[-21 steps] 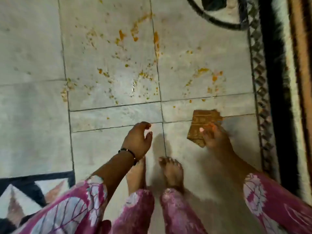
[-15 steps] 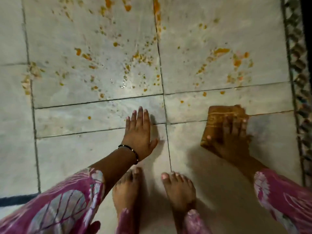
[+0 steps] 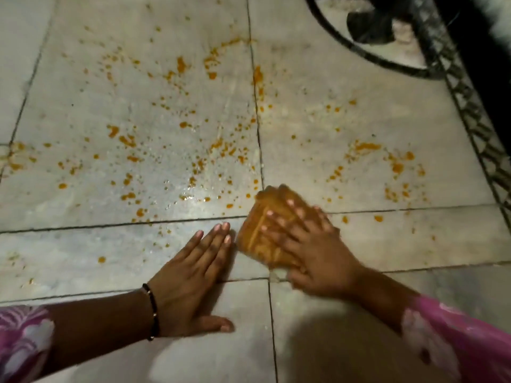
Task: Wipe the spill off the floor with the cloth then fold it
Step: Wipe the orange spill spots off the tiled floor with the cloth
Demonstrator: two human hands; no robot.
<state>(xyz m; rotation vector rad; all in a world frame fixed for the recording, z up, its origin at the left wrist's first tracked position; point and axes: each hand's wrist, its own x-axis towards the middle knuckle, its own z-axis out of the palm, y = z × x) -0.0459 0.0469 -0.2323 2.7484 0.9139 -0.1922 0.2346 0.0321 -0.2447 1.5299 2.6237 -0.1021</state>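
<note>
Orange spill (image 3: 177, 150) lies scattered in drops and smears over the pale marble floor tiles (image 3: 83, 252), on both sides of a tile joint. A folded brown-orange cloth (image 3: 262, 233) rests flat on the floor at the near edge of the spill. My right hand (image 3: 312, 252) presses down on the cloth with fingers spread over it. My left hand (image 3: 193, 275), with a black bracelet at the wrist, lies flat on the floor just left of the cloth, palm down, holding nothing.
A patterned rug edge (image 3: 475, 120) runs along the right side. A black curved ring (image 3: 359, 48) with a dark object inside it sits at the top right. Pink patterned sleeves (image 3: 456, 344) frame the bottom corners.
I have bent lower, so the feet are out of view. My right hand has slid the cloth left and forward to the edge of the spill. My left hand stays flat on the floor.
</note>
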